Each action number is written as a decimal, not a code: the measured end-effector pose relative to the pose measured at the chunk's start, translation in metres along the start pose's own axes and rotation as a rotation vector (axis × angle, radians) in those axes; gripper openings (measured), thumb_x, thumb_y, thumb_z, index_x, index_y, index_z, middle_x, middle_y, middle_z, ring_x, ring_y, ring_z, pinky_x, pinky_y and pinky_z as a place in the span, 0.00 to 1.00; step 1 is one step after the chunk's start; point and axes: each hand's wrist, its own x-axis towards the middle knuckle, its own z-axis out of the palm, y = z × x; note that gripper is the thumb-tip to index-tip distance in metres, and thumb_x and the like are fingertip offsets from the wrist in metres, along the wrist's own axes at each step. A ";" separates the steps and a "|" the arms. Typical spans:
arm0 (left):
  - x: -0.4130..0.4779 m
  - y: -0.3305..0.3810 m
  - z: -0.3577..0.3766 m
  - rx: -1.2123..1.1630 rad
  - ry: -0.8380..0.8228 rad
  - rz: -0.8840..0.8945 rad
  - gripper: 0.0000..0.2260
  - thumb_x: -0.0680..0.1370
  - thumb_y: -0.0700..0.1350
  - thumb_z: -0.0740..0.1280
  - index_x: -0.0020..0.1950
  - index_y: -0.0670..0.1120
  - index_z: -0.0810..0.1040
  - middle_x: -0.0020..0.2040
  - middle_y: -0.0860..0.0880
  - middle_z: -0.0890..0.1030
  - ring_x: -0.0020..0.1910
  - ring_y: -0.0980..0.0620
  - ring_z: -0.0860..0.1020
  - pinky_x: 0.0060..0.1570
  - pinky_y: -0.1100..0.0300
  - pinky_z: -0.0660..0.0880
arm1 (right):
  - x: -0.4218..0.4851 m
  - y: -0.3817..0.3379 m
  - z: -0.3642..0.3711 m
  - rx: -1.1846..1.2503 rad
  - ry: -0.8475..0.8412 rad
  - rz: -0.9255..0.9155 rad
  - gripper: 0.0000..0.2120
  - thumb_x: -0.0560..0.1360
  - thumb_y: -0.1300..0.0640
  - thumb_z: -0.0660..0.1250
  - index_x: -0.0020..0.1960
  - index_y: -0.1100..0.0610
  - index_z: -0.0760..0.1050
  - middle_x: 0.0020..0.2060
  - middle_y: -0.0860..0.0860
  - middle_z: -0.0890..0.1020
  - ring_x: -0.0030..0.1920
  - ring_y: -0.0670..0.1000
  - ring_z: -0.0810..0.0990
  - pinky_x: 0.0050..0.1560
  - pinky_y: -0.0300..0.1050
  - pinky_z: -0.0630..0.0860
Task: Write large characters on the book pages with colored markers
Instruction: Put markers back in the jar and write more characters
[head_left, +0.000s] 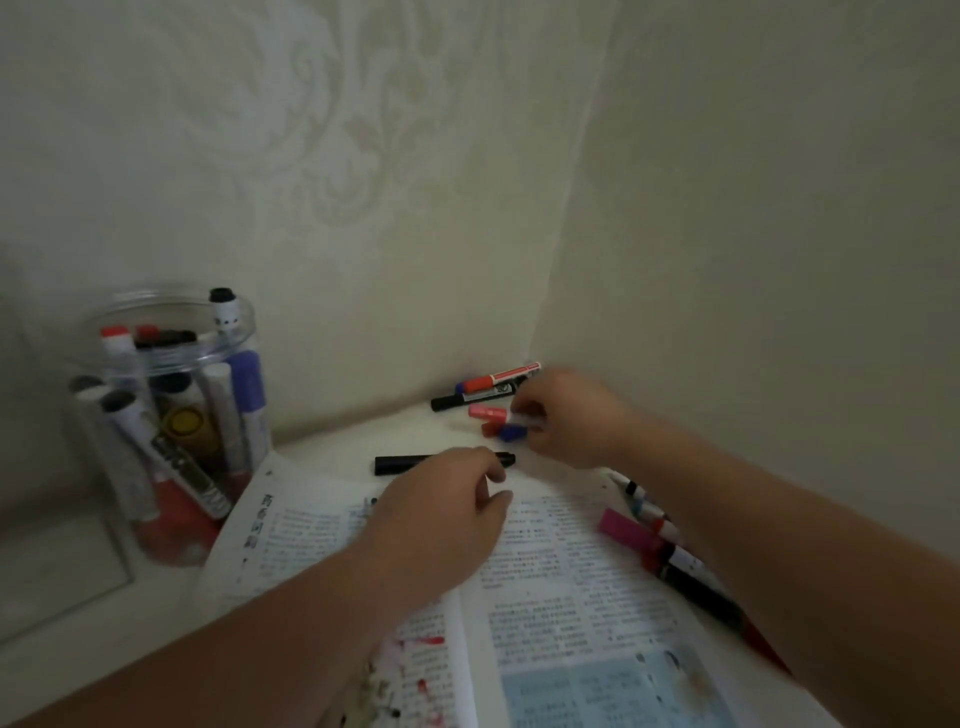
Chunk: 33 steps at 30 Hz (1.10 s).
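One black marker (396, 464) in left hand (441, 512) — pink marker (487, 413), right hand (571, 421).

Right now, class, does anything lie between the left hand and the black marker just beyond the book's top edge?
Nothing visible does. The left hand has its fingers over the middle of the black marker, though whether they hold it is unclear. The right hand pinches the pink-capped marker off to the side.

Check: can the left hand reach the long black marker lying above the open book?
Likely yes. The left hand sits right over the long black marker, nothing between; the right hand, pinching a pink-capped white marker, is clear.
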 end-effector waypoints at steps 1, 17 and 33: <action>0.001 -0.001 0.000 -0.059 0.024 -0.012 0.07 0.81 0.56 0.64 0.57 0.59 0.74 0.46 0.59 0.77 0.41 0.60 0.75 0.46 0.59 0.75 | -0.002 -0.001 -0.008 0.079 0.062 0.025 0.08 0.74 0.57 0.70 0.53 0.51 0.81 0.44 0.48 0.80 0.44 0.52 0.78 0.38 0.43 0.71; -0.005 0.010 0.004 -0.112 -0.064 0.236 0.14 0.85 0.52 0.53 0.68 0.54 0.71 0.53 0.55 0.76 0.50 0.59 0.73 0.53 0.60 0.72 | -0.101 -0.019 -0.010 1.444 0.040 0.110 0.05 0.74 0.66 0.72 0.46 0.57 0.85 0.35 0.62 0.81 0.28 0.53 0.77 0.24 0.40 0.68; -0.006 -0.006 -0.015 -0.203 0.074 0.204 0.11 0.85 0.51 0.55 0.60 0.52 0.75 0.48 0.57 0.78 0.49 0.60 0.75 0.46 0.68 0.69 | -0.063 -0.051 0.003 1.338 0.138 0.003 0.08 0.78 0.66 0.68 0.40 0.60 0.77 0.25 0.53 0.73 0.25 0.51 0.68 0.26 0.43 0.64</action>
